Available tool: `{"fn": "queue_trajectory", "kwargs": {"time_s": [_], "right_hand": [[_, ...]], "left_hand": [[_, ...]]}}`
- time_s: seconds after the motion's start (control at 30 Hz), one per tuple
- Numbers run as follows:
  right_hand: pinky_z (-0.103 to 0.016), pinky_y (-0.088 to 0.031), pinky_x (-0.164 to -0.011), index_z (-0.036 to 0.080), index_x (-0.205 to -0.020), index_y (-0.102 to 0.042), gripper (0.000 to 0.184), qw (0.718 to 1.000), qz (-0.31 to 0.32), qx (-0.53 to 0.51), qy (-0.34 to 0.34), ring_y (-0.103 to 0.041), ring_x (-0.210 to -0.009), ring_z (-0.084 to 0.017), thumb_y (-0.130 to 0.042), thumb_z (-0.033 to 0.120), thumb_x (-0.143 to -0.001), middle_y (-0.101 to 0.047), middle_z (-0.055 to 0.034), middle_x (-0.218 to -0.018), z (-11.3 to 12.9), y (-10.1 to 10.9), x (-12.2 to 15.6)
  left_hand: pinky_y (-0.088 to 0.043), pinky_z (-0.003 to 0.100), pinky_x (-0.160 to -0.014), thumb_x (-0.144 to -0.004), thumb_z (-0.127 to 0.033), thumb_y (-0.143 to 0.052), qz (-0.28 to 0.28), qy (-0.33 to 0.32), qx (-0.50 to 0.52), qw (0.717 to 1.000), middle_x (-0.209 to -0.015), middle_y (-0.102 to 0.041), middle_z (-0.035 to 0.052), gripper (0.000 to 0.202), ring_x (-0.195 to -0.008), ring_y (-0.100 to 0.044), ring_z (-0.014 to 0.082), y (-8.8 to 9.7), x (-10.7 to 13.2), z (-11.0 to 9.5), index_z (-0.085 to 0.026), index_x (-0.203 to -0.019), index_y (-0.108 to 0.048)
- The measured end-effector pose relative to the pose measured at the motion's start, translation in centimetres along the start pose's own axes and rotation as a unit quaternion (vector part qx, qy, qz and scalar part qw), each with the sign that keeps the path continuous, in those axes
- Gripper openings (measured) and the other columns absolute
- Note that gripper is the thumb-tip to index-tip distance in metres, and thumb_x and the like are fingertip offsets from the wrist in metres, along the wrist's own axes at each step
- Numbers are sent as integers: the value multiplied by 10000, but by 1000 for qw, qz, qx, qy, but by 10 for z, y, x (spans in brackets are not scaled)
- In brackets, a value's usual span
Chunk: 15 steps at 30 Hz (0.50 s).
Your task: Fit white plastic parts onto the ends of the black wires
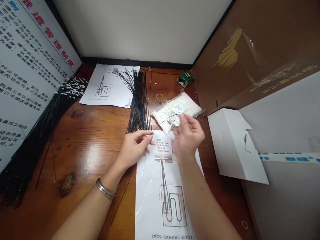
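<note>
Between my two hands a thin black wire (163,121) bows upward in a shallow arc. My left hand (132,146), with a silver bangle on the wrist, pinches it between thumb and fingertips. A tail of black wire (123,196) trails from under that hand toward me. My right hand (188,138) is closed at the wire's other end, in front of a clear bag of small white pieces (178,108); whether it also grips a small piece is hidden. Just beyond my left hand lies a bundle of black wires (138,103). Under both hands is a printed drawing sheet (150,196).
At the left, a thick bundle of black wires (42,133) has white connectors (73,87) on its ends. Another drawing sheet (110,96) lies at the back. A green tape measure (185,79) sits at the back right. A brown cardboard panel (250,43) and folded white card (232,143) border the right.
</note>
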State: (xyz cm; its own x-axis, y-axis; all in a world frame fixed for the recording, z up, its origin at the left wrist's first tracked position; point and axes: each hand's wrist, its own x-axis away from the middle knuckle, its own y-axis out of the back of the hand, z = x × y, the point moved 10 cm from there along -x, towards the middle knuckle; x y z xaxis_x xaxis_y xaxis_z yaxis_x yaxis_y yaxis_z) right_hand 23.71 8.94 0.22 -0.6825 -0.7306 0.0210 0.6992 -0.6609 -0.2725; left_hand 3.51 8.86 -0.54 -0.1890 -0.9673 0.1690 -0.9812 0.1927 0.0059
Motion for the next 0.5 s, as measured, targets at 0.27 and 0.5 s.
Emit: {"fn": "queue_trajectory", "kwargs": {"time_s": [0.27, 0.5], "right_hand": [[-261, -334, -460, 169, -886, -650, 243, 983, -45, 128, 128, -391, -490, -97, -569, 393, -836, -589, -33, -773, 26, 21, -13], [-322, -389, -643, 175, -864, -778, 245, 860, 102, 475, 158, -487, -587, -177, -554, 213, -773, -555, -19, -629, 16, -12, -6]], "left_hand": [[-487, 235, -486, -779, -277, -648, -2, -24, -5, 1000, -713, -720, 47, 193, -491, -599, 116, 2, 2, -8, -148, -904, -719], [-432, 204, -423, -811, -279, -623, -190, -43, -96, 976, -889, -732, 61, 271, -519, -573, 97, 96, 4, -51, -144, -1035, -693]]}}
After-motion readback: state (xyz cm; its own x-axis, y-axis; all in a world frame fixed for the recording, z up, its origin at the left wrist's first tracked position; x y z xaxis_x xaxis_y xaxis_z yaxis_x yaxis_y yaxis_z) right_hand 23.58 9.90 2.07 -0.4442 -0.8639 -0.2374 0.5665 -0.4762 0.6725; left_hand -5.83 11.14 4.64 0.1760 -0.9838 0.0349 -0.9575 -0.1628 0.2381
